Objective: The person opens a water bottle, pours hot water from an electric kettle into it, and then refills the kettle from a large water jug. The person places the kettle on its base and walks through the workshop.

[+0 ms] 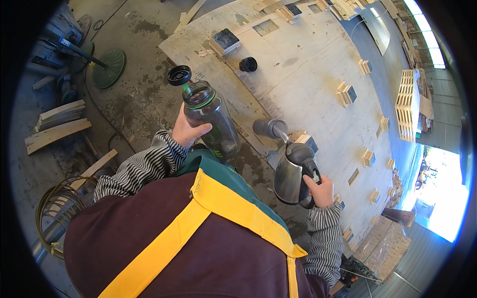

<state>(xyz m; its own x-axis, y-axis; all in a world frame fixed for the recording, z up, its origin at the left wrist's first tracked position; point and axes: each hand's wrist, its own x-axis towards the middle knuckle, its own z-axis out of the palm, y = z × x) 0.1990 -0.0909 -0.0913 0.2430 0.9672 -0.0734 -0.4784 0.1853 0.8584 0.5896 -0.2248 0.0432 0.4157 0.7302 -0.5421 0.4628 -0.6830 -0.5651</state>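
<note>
My left hand (pixel 188 131) grips a dark see-through bottle (pixel 212 121) with a green collar; its black cap (pixel 179 75) hangs open on a strap beside the mouth. My right hand (pixel 320 190) holds the handle of a steel electric kettle (pixel 293 174), tilted with its spout toward a grey metal flask (pixel 271 127) standing on the edge of a big plywood panel (pixel 308 74). A thin stream of water runs from the spout toward the flask's open mouth. A small black lid (pixel 248 64) lies further off on the panel. Both arms wear striped sleeves.
The plywood panel carries several small wooden blocks (pixel 347 94) and a dark square block (pixel 225 40). On the concrete floor to the left lie planks (pixel 57 130), a coil of wire (pixel 54 208) and a green round disc (pixel 109 67). Stacked pallets (pixel 408 104) stand at the right.
</note>
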